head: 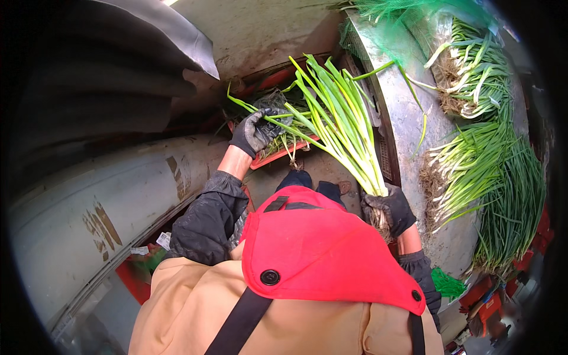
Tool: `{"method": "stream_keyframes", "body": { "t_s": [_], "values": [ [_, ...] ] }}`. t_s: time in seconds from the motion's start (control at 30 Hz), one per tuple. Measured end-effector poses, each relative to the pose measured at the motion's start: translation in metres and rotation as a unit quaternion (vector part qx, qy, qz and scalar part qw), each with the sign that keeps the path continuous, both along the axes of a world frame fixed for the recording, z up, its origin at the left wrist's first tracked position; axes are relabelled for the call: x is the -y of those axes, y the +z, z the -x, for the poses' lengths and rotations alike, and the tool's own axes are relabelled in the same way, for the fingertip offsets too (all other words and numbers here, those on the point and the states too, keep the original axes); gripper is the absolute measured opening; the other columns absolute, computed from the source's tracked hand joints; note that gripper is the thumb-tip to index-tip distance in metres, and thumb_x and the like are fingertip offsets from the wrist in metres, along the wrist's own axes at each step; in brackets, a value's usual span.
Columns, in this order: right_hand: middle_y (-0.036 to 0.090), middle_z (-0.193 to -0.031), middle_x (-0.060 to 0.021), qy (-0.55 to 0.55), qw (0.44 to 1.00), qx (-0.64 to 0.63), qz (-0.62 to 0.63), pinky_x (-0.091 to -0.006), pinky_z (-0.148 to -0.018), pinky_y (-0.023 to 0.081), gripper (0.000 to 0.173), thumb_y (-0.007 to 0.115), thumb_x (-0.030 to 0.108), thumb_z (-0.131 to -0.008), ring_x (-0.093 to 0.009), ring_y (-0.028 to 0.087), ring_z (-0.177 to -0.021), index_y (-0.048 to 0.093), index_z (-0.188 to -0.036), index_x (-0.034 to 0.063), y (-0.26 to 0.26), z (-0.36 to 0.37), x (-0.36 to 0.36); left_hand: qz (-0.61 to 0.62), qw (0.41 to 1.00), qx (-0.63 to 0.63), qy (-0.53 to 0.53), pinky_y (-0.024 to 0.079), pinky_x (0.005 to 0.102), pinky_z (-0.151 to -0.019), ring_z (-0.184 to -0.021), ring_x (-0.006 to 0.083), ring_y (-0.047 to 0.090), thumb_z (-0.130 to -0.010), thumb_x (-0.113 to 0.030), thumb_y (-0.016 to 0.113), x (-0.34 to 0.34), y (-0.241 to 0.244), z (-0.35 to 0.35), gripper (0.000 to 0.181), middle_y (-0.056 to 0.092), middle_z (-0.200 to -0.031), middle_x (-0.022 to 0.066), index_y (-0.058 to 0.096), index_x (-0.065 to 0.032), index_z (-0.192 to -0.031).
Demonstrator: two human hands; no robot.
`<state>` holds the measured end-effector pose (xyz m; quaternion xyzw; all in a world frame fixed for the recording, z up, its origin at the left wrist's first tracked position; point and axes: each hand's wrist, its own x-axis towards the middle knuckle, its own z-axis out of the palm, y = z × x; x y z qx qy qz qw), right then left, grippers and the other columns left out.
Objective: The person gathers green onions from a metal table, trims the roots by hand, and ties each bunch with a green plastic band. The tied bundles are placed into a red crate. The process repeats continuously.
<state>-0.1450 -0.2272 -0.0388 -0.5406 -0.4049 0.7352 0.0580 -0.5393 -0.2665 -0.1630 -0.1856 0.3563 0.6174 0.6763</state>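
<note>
A bunch of green onions [341, 128] fans out in front of me, its leaves pointing away. My right hand [390, 208], in a dark glove, grips it around the white stems just above the roots. At the bunch's left side, my gloved left hand [256, 132] has its fingers closed on an outer green leaf [290, 129] that bends away from the rest. Below the left hand is a red plastic crate [282, 154] holding loose green trimmings [295, 106] and dark plastic film.
To the right, a metal table [406, 106] bears a pile of green onions [479, 75] and larger bundles [461, 173] with roots facing me. Green netting [399, 31] drapes over its far end. A pale, stained panel [120, 186] runs along the left. Dark sheeting [111, 80] hangs upper left.
</note>
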Motion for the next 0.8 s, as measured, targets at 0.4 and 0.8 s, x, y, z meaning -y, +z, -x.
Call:
{"method": "stream_keyframes", "body": {
  "t_s": [0.4, 0.8],
  "values": [
    [0.069, -0.09, -0.0083, -0.02, 1.0, -0.014, 0.015, -0.0254, -0.069, 0.051, 0.03, 0.072, 0.008, -0.08, -0.013, 0.064, -0.076, 0.064, -0.106, -0.0039, 0.008, 0.006, 0.004, -0.184, 0.95, 0.113, -0.225, 0.057, 0.0373, -0.077, -0.091, 0.0247, 0.067, -0.09, -0.018, 0.059, 0.018, 0.014, -0.095, 0.038, 0.066, -0.111, 0.0103, 0.052, -0.0119, -0.127],
    [0.068, -0.091, -0.0173, -0.109, 0.991, -0.041, 0.071, -0.0286, -0.058, 0.052, 0.036, 0.071, -0.005, -0.076, -0.02, 0.065, -0.069, 0.059, -0.11, -0.0069, 0.019, 0.014, 0.015, -0.068, 0.986, 0.032, -0.152, 0.054, 0.0322, -0.064, -0.075, 0.0201, 0.063, -0.086, -0.007, 0.056, 0.026, 0.009, -0.137, 0.021, 0.066, -0.089, 0.0044, 0.063, -0.0017, -0.105]
  ]
}}
